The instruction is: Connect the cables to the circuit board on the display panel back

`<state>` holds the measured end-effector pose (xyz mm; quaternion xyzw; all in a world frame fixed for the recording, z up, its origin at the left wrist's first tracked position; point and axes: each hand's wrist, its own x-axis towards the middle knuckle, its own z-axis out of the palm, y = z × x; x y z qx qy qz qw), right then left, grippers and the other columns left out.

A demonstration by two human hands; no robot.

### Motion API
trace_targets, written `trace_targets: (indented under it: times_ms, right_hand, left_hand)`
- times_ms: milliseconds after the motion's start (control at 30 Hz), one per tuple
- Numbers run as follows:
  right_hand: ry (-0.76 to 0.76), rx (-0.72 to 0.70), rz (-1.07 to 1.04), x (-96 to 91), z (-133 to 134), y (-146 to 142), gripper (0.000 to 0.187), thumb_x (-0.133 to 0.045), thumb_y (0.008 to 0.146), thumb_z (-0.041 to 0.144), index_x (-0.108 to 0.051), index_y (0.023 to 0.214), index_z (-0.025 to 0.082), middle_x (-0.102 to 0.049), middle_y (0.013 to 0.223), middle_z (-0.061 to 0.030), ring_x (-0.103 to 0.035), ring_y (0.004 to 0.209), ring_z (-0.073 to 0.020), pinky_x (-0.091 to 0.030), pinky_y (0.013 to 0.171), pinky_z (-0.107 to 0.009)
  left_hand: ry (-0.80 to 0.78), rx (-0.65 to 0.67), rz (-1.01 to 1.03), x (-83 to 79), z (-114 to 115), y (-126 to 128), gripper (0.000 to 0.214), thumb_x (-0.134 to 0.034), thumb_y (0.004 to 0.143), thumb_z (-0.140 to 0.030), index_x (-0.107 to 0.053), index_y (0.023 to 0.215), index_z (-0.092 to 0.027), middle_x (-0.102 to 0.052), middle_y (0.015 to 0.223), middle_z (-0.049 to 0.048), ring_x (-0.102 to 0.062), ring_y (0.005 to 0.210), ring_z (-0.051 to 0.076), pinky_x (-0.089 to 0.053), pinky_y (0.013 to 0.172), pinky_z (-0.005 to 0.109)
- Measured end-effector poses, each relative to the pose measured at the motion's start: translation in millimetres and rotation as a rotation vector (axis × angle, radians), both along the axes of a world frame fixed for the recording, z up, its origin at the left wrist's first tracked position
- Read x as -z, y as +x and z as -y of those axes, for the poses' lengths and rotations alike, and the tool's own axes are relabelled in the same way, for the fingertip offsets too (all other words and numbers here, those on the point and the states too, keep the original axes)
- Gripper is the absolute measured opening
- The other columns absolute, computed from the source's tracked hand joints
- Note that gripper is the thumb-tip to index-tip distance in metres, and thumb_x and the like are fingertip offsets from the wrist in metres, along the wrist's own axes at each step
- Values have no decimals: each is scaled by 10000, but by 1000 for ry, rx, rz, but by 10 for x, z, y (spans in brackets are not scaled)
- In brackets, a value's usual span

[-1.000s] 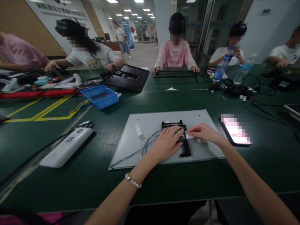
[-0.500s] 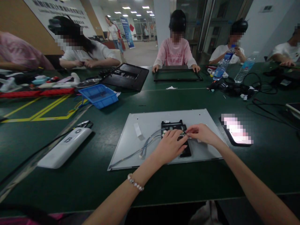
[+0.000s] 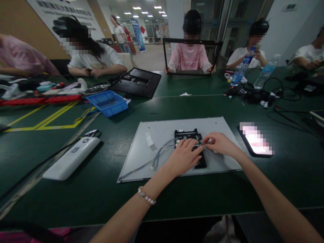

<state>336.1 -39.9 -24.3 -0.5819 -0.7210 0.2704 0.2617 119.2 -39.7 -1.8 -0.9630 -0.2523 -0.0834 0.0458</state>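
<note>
A flat grey-white panel (image 3: 134,148) lies on the green table in front of me, with a black plastic bracket (image 3: 200,164) on its middle. My left hand (image 3: 184,156) rests over the bracket, fingers bent down onto it and covering much of it. Just right of those fingertips, my right hand (image 3: 220,144) is closed in a pinch on a thin grey strand (image 3: 207,143) that looks like a cable. Grey cables (image 3: 157,156) run from the bracket toward the panel's front left corner. A small white strip (image 3: 149,140) lies on the panel.
A white power bank (image 3: 72,158) with a cord lies left; a phone (image 3: 253,141) is right. Beyond are a blue basket (image 3: 106,103), a black cover (image 3: 139,82) and bottles (image 3: 241,69). Opposite, a person (image 3: 191,55) holds a black frame (image 3: 192,73).
My right fingers have shifted slightly right, showing more of the thin strand. My left hand stays on the bracket. The person opposite has tilted the black frame upright.
</note>
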Motion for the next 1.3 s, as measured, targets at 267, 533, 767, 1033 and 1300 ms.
trace_targets:
  times_ms: [267, 533, 767, 1033, 1300]
  right_hand:
    - [99, 100, -76, -82, -23, 25, 127, -565, 757, 233, -675, 814, 207, -681, 857, -29, -590, 676, -140, -458, 672, -274]
    - [177, 108, 9, -39, -7, 5, 165, -520, 779, 205, -667, 853, 208, -670, 891, -35, -595, 683, -142, -449, 674, -282]
    - [208, 86, 200, -120, 73, -70, 206, -462, 827, 203, -659, 886, 198, -661, 888, -59, -600, 776, -180, -438, 724, -313]
    - [226, 76, 251, -191, 149, -199, 217, -446, 846, 189, -646, 929, 203, -660, 914, -57, -600, 798, -185, -441, 727, -310]
    - [360, 66, 188, -270, 216, -415, 281, -399, 892, 200, -614, 1073, 187, -627, 1035, -94, -577, 951, -225, -466, 823, -382]
  left_hand:
    - [21, -110, 133, -153, -93, -109, 337, -387, 941, -266, -444, 1267, -202, -481, 1265, 93, -424, 1178, 240, -342, 990, 414]
    - [-18, -656, 499, -150, -865, -1060, 316, -479, 849, -233, -534, 1154, -171, -500, 1137, 92, -571, 813, 172, -461, 828, 339]
    - [-327, -700, 373, 115, -1082, -1425, 420, -549, 739, -248, -568, 1143, -137, -543, 1054, 93, -573, 723, 143, -457, 788, 301]
    - [-468, -720, 517, -38, -1020, -1413, 176, -558, 744, -282, -665, 825, -168, -636, 780, 49, -572, 712, 168, -446, 691, 291]
    - [-879, -535, 781, -427, -781, -1321, 252, -637, 713, -376, -642, 841, -159, -640, 838, 41, -582, 742, 141, -475, 700, 273]
